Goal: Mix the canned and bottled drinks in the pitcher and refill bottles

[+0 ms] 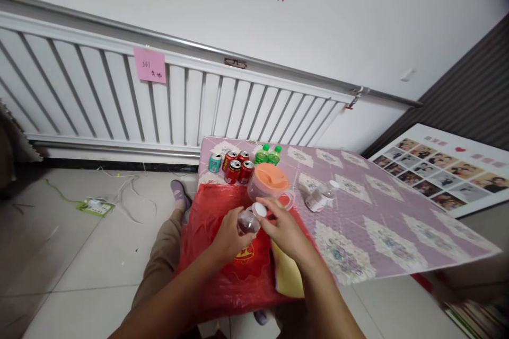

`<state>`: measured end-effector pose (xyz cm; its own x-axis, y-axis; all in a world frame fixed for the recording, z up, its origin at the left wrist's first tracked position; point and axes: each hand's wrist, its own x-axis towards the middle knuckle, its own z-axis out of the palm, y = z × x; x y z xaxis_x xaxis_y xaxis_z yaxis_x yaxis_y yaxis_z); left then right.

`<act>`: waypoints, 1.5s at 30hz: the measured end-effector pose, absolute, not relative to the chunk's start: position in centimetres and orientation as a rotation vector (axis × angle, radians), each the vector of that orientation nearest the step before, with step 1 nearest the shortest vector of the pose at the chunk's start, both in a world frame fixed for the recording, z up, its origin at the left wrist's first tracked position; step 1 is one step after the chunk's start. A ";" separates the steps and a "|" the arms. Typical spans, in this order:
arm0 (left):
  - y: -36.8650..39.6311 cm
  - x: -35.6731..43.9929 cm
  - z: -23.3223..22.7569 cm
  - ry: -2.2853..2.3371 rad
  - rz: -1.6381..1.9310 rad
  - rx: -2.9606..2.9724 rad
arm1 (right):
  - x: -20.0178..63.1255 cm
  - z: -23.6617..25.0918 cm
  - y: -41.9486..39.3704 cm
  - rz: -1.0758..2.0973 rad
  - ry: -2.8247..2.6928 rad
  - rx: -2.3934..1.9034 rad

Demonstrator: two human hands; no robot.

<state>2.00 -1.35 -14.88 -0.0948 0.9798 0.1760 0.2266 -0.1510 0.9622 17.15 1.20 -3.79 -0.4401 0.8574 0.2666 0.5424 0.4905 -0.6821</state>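
Note:
Over the red plastic bag (222, 287), my left hand (230, 235) is closed round a clear plastic bottle (249, 222). My right hand (283, 225) pinches the white cap (260, 210) at the top of that bottle. Whether the cap is still seated on the neck, I cannot tell. Just beyond my hands stands a clear pitcher with an orange lid (271, 177). A yellow cloth (288, 274) lies partly beneath my right forearm. To the right, another clear bottle with a white cap (321, 197) leans or lies on the purple patterned tablecloth (350, 217).
Several red cans (233, 171), a teal can (215, 162) and two green bottles (274, 155) stand at the table's back left. A white radiator (186, 100) runs along the wall behind. A power strip (94, 206) with cables lies on the floor at left. A photo board (477, 190) leans at right.

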 end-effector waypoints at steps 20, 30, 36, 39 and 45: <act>-1.5 1.7 -14.1 1.387 1.276 1.487 | 16.5 -2.0 3.4 0.746 -2.451 -0.994; -1.4 1.6 -14.4 1.384 1.291 1.481 | 15.4 -2.9 2.9 0.469 -2.365 -1.349; -1.3 1.7 -14.9 1.362 1.318 1.469 | 14.5 -4.4 1.9 0.280 -2.170 -1.612; -1.3 1.7 -15.0 1.352 1.342 1.475 | 14.8 -5.4 1.7 0.441 -2.049 -1.512; -1.5 1.6 -14.6 1.359 1.320 1.511 | 16.4 -7.7 1.8 1.106 -1.760 -1.219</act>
<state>1.61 -1.46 -14.58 -0.0717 0.9714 0.2263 0.2542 -0.2016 0.9459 16.39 1.78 -7.72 -0.2975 0.9511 0.0829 0.3378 0.1860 -0.9226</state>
